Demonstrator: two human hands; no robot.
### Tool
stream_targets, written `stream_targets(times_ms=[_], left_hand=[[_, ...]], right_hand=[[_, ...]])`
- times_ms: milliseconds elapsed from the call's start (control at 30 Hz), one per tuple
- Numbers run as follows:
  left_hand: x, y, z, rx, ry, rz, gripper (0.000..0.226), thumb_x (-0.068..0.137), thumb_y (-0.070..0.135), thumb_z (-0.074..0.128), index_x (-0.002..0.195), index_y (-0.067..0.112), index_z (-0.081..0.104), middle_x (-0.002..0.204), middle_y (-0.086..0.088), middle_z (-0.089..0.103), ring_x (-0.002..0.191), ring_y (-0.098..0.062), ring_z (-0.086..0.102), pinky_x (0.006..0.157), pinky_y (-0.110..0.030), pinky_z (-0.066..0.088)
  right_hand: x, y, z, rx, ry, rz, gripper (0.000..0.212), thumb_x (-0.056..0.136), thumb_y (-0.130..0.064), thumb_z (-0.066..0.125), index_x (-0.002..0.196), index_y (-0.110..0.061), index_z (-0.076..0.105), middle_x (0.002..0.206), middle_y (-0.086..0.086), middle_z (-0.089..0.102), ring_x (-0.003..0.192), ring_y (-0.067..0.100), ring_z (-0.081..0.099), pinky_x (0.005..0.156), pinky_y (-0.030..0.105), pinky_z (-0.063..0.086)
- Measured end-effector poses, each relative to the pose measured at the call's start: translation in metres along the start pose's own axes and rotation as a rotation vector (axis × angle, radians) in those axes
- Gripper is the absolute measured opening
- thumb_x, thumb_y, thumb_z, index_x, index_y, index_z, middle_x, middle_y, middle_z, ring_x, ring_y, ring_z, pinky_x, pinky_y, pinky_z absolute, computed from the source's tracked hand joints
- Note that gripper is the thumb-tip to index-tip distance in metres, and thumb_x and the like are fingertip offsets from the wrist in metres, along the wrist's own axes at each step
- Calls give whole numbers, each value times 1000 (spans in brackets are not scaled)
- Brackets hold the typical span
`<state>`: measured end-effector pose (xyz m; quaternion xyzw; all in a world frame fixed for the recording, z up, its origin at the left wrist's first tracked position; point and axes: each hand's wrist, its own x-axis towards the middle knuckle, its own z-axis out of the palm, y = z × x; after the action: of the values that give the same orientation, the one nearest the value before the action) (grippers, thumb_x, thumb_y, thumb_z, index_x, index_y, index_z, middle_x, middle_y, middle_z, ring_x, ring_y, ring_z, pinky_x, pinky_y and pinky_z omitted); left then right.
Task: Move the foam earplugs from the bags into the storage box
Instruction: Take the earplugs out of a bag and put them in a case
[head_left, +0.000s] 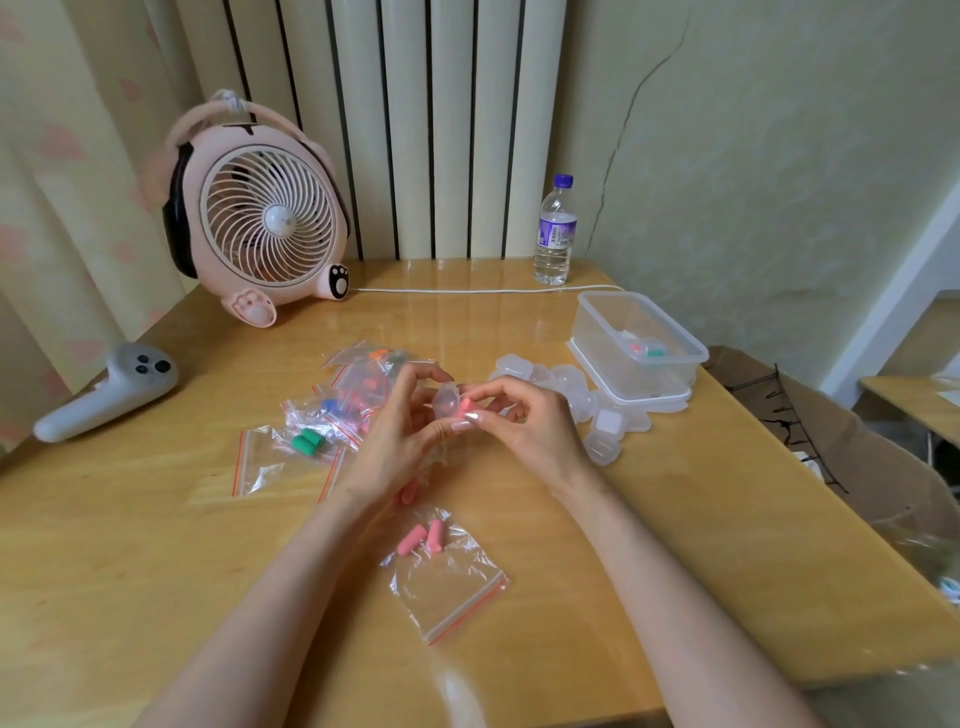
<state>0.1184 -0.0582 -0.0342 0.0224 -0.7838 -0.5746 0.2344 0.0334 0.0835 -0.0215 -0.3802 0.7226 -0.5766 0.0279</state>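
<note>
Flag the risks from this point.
1. The pink earplug pinched by the right hand is foam; it may spring out of the small clear case that the left hand holds.
2. A loose pink earplug lies partly under the left wrist and could get swept off the table.
3. The storage box sits near the table's right edge; a nudge might tip it.

The bare left forearm (280, 587) and right forearm (670, 587) rise from the bottom edge and converge at frame centre. The left hand (400, 436) curls fingers and thumb round a small clear case (447, 401). The right hand (530, 423), just beside it, pinches a pink earplug (464, 406) at its fingertips.
</note>
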Motion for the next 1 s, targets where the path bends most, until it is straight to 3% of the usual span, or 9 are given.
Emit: stream_targets(times_ms=[67, 167, 267, 333, 467, 600, 733, 833, 1000], left_hand=[[-1, 0, 0, -32, 7, 1, 42, 77, 33, 70, 109, 24, 43, 97, -7, 67, 84, -39, 64, 67, -60, 51], [-2, 3, 2, -65, 4, -19, 50, 73, 43, 74, 108, 25, 43, 100, -8, 68, 85, -45, 63, 62, -67, 47], [-1, 2, 3, -59, -19, -34, 52, 71, 45, 75, 107, 25, 43, 99, -6, 68, 86, -46, 62, 50, -53, 50], [-1, 3, 4, -63, -47, -47, 50, 72, 43, 76, 106, 26, 43, 99, -8, 68, 82, -48, 60, 52, -56, 47], [-1, 5, 5, -54, -56, -48, 44, 74, 31, 74, 105, 24, 44, 102, -14, 67, 78, -31, 63, 48, -21, 46], [0, -1, 4, -43, -31, -44, 49, 70, 43, 73, 106, 28, 44, 96, -7, 69, 88, -41, 62, 67, -55, 50], [-1, 0, 4, -66, -15, -34, 51, 67, 50, 73, 105, 31, 45, 99, -10, 67, 88, -48, 60, 66, -64, 47], [0, -2, 1, -75, -12, -32, 61, 68, 54, 74, 112, 27, 42, 102, -10, 65, 79, -55, 56, 63, -75, 40], [1, -5, -2, -50, -9, -31, 55, 71, 49, 72, 112, 29, 41, 104, -8, 65, 74, -58, 57, 58, -76, 40]], right_hand=[[0, 0, 0, 44, 13, 23, 6, 79, -14, 72, 83, -19, 71, 88, -8, 72, 73, 7, 59, 69, 21, 43], [2, 1, -1, 47, 97, 39, 9, 80, -12, 70, 82, -21, 72, 83, -9, 71, 70, 5, 57, 71, 27, 45], [4, 6, -1, -32, 136, -3, 13, 80, -8, 70, 86, -18, 74, 81, -12, 65, 67, 2, 53, 66, 16, 41], [5, 10, 1, -129, 97, -24, 16, 80, -8, 70, 91, -17, 75, 83, -8, 62, 69, 4, 52, 65, 12, 38], [6, 10, 0, -148, 9, 1, 23, 82, -10, 67, 101, -20, 73, 92, 0, 64, 74, 8, 52, 67, 12, 38], [5, 6, -5, -102, 17, -1, 20, 77, -10, 72, 84, -28, 69, 86, -9, 64, 68, 3, 49, 65, 14, 39], [5, 8, -6, -177, 2, -27, 7, 78, -12, 72, 76, -19, 73, 84, -1, 62, 72, 9, 53, 65, 16, 38], [5, 6, -8, -153, -27, -13, 6, 75, -21, 76, 74, -24, 72, 81, -6, 60, 70, 5, 52, 65, 14, 38], [5, 12, -8, -286, -19, -53, 11, 72, -23, 80, 72, -25, 69, 78, -13, 57, 65, 4, 51, 63, 16, 40]])
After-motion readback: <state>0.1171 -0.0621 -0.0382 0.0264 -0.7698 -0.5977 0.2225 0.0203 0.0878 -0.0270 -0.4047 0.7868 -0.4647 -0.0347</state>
